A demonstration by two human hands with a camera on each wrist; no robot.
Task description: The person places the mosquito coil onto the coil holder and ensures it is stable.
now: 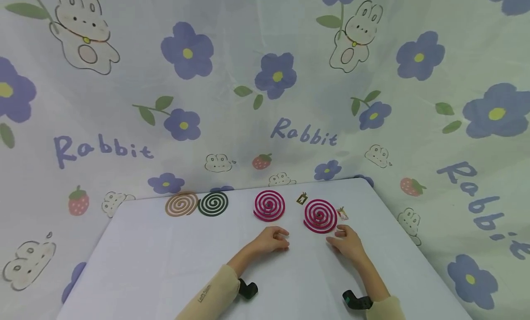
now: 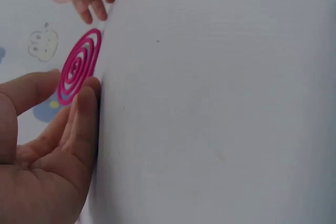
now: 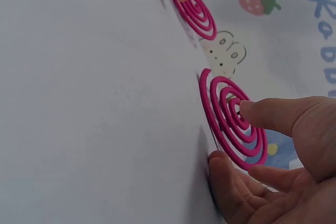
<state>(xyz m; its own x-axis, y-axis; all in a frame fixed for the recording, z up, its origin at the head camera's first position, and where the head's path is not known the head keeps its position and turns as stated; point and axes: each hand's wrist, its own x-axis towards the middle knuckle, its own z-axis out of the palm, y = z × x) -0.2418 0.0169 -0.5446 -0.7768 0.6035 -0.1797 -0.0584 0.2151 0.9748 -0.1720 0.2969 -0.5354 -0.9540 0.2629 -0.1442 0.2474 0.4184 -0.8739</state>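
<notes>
Two pink mosquito coils lie on the white table, one left and one right. Just in front of the left one is my left hand, its fingers loosely bent with nothing between them. My right hand is at the near right edge of the other coil, thumb and fingers spread apart. In the right wrist view, the thumb overlaps that pink coil, and a fingertip shows right at its lower rim. A pink coil also appears beyond the left fingers in the left wrist view.
At the back left, a tan coil and a dark green coil lie side by side. A small gold-coloured piece is between and behind the pink coils. Another small piece lies right of them. A printed curtain hangs behind the table.
</notes>
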